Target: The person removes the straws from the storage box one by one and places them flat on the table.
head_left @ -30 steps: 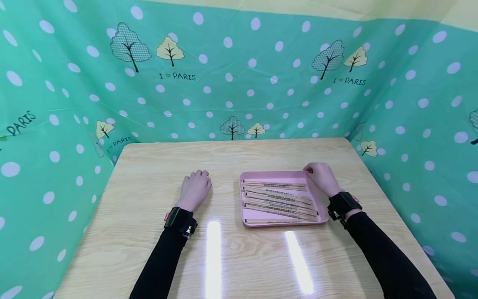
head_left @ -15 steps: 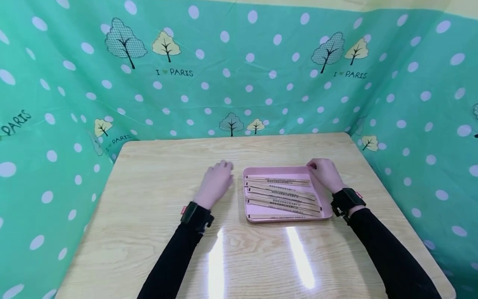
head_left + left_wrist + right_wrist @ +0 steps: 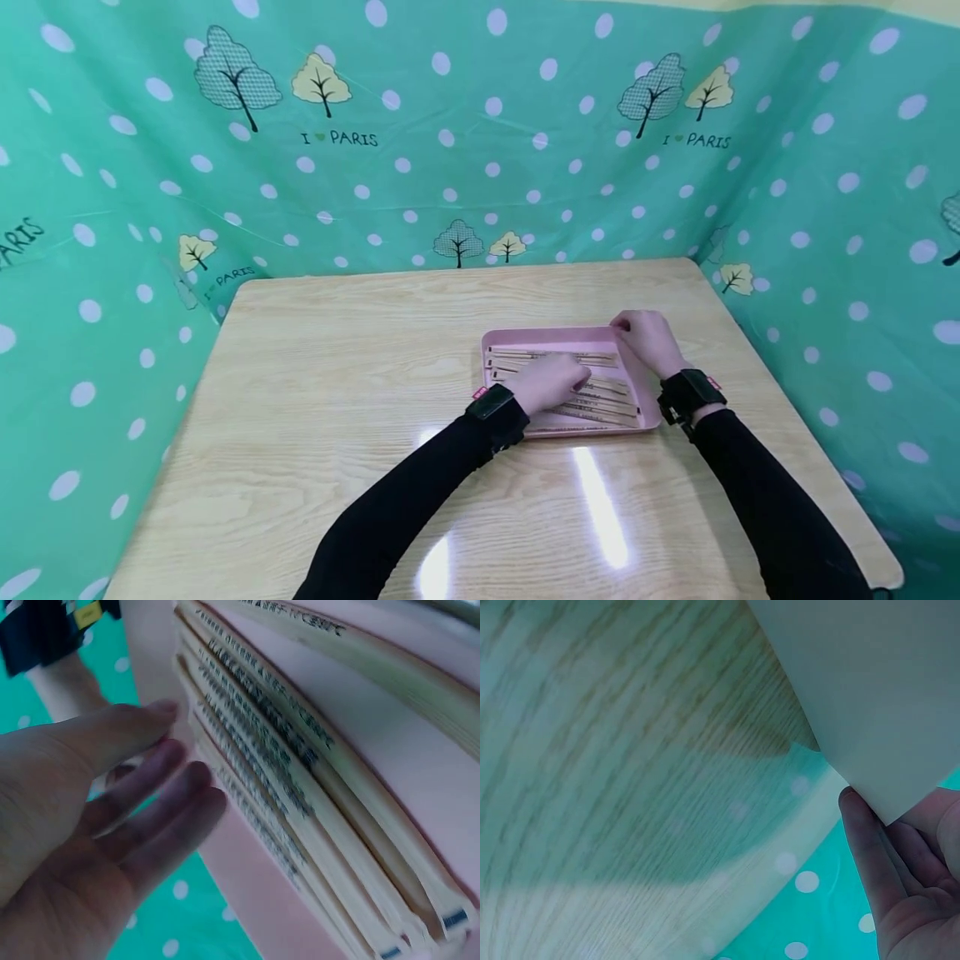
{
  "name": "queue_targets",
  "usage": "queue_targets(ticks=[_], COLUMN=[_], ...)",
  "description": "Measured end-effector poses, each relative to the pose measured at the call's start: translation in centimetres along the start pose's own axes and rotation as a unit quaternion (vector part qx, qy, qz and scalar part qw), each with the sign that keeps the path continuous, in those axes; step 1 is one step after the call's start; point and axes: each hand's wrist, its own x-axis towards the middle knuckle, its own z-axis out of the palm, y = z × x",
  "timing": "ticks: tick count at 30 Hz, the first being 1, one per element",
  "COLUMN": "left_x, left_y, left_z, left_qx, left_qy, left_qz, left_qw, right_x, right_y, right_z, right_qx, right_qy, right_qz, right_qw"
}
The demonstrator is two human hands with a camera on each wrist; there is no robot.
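Note:
A shallow pink tray (image 3: 645, 392) holds several paper-wrapped disposable chopsticks (image 3: 600, 408), lying roughly side by side with printed wrappers. Over the middle of the tray is my left hand (image 3: 546, 383), hiding part of the chopsticks. In the left wrist view its thumb and loosely bent fingers (image 3: 176, 832) hover beside the wrapped chopsticks (image 3: 262, 757), with nothing held between them. At the tray's far right corner my right hand (image 3: 651, 342) pinches the rim; the right wrist view shows its fingers (image 3: 866, 847) against the tray's outer wall (image 3: 877, 697).
The tray rests on a light wood-grain table (image 3: 337, 358), right of centre. A green polka-dot cloth (image 3: 360, 217) hangs behind the table and along both sides. Light reflections (image 3: 600, 508) streak the tabletop near the front.
My left hand has moved right from the bare table to above the chopsticks in the tray. My right hand keeps its pinch on the tray's corner.

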Motion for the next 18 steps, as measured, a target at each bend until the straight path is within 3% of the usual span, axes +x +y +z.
queue_targets(ticks=[4,12,18], left_x=[0.2,0.2,0.9], left_y=[0.4,-0.1,0.1], left_z=[0.5,2.1,2.2], left_qx=[0.017,0.051,0.061], left_qy=[-0.009,-0.018,-0.025], left_qz=[-0.001,-0.05,-0.057], left_qw=[0.9998,0.9973,0.9962], right_x=[0.1,0.6,0.7], right_y=[-0.1,-0.2,0.3], right_z=[-0.1,0.2,0.0], right_qx=[0.001,0.003,-0.004], right_qy=[0.001,-0.001,0.001], right_qz=[-0.006,-0.011,-0.007], right_qw=[1.0,1.0,1.0])
